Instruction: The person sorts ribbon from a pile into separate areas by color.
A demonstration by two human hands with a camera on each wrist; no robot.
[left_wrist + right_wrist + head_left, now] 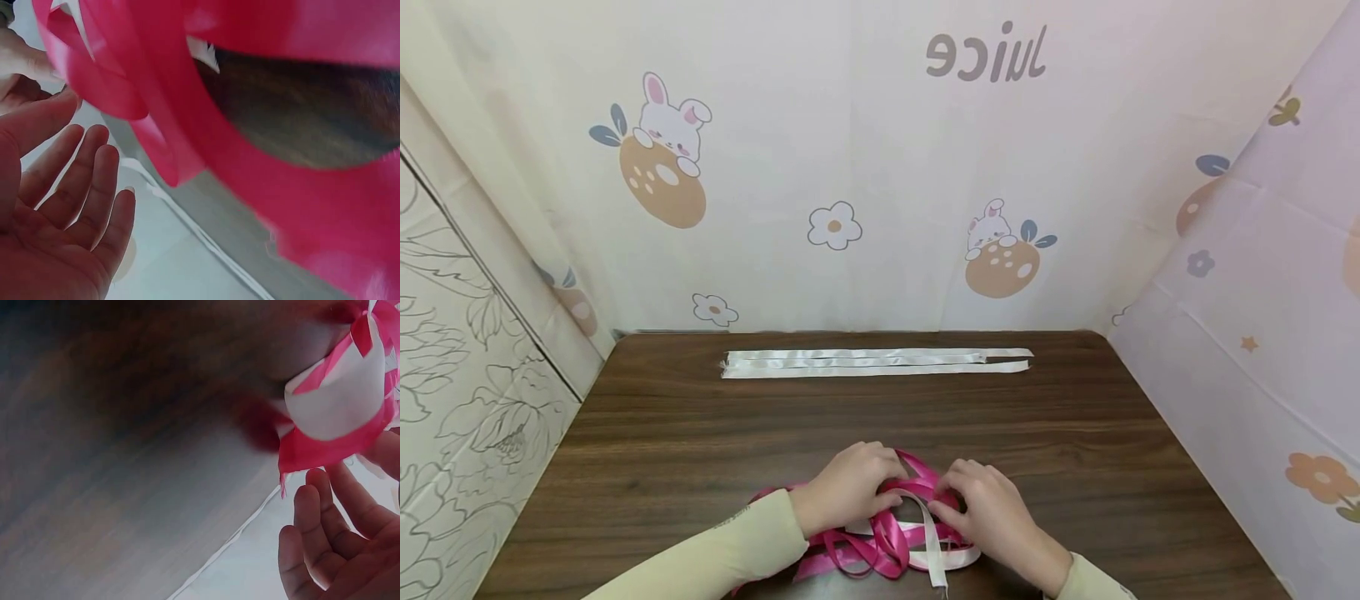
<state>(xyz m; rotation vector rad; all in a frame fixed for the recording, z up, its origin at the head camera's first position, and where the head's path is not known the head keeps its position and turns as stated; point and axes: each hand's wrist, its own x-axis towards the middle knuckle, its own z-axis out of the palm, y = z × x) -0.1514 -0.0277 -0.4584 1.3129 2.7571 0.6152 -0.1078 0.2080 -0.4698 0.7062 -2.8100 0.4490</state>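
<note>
A loose heap of pink ribbon (891,542) lies at the near middle of the table, with a white ribbon (934,550) looped through it. My left hand (853,483) is over the heap's left side. In the left wrist view, its relaxed fingers (103,181) stand apart from the thumb, whose tip is close to the pink loops. At the heap's right side, my right hand (996,512) pinches pink ribbon between thumb and index finger. The right wrist view shows its other fingers (306,512) bent loosely below a pink-and-white fold. Parts of the heap are hidden under both hands.
Several white ribbon strips (865,369) lie flat, side by side, along the far edge of the dark wooden table (700,433). A printed curtain (850,167) hangs behind the table, and patterned cloth (1285,333) hangs along its right side.
</note>
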